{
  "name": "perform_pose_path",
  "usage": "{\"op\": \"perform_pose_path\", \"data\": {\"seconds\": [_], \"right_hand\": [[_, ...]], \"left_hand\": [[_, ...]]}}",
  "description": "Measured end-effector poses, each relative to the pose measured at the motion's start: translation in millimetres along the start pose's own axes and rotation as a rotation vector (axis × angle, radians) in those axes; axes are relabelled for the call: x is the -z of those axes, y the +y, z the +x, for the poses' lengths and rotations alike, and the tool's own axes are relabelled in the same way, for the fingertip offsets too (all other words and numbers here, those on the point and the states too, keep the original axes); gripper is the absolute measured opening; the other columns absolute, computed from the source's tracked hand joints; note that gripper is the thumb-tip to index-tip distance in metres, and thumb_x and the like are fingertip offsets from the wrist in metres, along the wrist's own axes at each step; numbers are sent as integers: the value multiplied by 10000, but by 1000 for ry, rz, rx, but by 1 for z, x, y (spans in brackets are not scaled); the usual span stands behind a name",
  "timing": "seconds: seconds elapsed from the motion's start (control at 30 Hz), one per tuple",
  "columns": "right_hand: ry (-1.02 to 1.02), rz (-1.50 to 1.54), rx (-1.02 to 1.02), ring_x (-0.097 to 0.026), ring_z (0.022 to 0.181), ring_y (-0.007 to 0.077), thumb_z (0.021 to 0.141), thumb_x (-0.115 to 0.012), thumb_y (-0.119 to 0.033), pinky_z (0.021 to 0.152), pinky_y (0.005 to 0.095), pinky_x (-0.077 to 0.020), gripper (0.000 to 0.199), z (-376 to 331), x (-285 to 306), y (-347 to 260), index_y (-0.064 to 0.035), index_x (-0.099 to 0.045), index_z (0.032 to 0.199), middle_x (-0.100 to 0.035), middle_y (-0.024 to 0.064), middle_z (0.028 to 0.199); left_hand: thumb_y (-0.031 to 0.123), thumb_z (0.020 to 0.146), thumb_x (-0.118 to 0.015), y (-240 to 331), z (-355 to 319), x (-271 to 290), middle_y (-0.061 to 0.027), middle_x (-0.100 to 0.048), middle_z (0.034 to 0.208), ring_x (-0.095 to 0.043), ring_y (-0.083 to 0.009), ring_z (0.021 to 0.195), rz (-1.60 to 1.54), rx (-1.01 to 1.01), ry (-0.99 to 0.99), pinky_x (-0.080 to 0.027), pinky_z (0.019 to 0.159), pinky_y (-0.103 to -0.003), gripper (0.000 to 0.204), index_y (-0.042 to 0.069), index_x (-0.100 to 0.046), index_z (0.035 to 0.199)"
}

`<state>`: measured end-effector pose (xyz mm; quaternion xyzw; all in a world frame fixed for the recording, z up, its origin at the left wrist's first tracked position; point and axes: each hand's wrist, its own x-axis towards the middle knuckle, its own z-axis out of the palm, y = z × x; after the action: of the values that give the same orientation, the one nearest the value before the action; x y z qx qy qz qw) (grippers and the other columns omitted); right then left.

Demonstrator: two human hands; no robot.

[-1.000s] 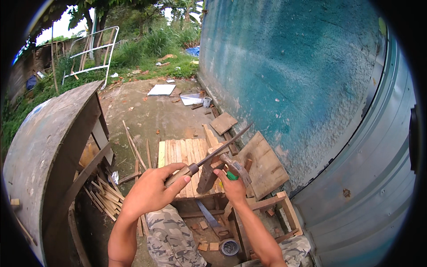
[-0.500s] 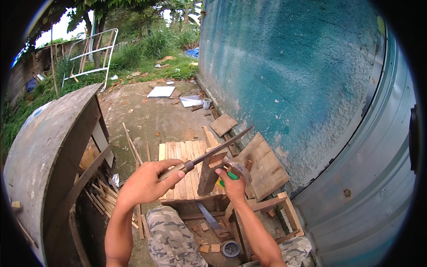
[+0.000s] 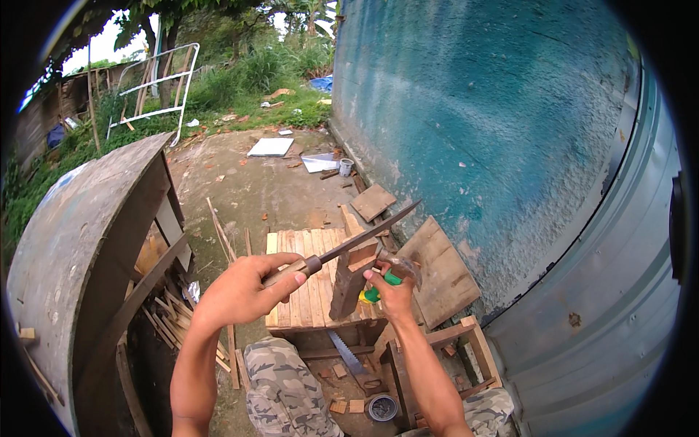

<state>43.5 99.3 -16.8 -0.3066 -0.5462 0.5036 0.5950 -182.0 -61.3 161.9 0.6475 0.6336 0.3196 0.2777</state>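
Observation:
My left hand (image 3: 247, 290) is closed round the wooden handle of a file-like tool (image 3: 368, 233) with a long, dark, tapering blade. The blade points up and right, passing over the top of a dark wooden block (image 3: 346, 284) with a paler notched upper end. My right hand (image 3: 393, 293) grips the block's right edge, thumb against its side; its other fingers are partly hidden. Beside that hand shows a hammer (image 3: 402, 266) with a metal head and what looks like a green and yellow handle. Below the block lies the slatted wooden bench top (image 3: 295, 244).
A handsaw (image 3: 348, 355) and a tin (image 3: 382, 408) are below the bench, between my knees. Boards (image 3: 437, 273) lean at the teal wall (image 3: 466, 109). On the left, a tilted panel (image 3: 80, 240) stands above loose wood strips (image 3: 171, 320). A metal sheet (image 3: 590, 349) flanks the right.
The view has shifted slightly. My left hand and the blade sit a little higher against the block; my right hand keeps its grip.

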Motion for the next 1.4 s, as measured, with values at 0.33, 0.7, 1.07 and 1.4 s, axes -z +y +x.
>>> {"op": "perform_pose_path", "data": {"seconds": [0.33,0.7,1.07,1.4], "right_hand": [[-21,20,-54,-645,818,131,812,-848,-78,714,289,-543,305,0,-1,0,22,-658,1028,-709,116,1063],[41,-157,-7,-663,782,122,871,-802,-124,636,286,-545,232,-3,-8,-16,16,-670,1002,-697,91,959],[-222,-212,-31,-578,573,116,1004,-618,-206,496,289,-481,297,20,19,-177,-15,-568,1226,-602,34,843],[-387,-875,32,-541,507,80,1037,-581,-295,416,273,-436,335,5,4,-215,-23,-586,1232,-613,37,818]], "left_hand": [[380,995,-647,-1,-5,-4,-30,-622,699,-554,-83,544,-24,-9,29,-466,524,-277,490,5,-646,1311],[376,989,-641,0,-14,-12,-89,-659,693,-620,-141,607,67,40,81,-502,598,-319,482,5,-654,1297],[405,963,-643,1,-20,-18,-229,-648,709,-681,-384,718,53,-3,116,-519,716,-420,504,11,-662,1276],[361,969,-657,10,-31,-32,-170,-605,638,-630,-287,610,54,-71,153,-491,645,-393,456,7,-669,1255]]}}
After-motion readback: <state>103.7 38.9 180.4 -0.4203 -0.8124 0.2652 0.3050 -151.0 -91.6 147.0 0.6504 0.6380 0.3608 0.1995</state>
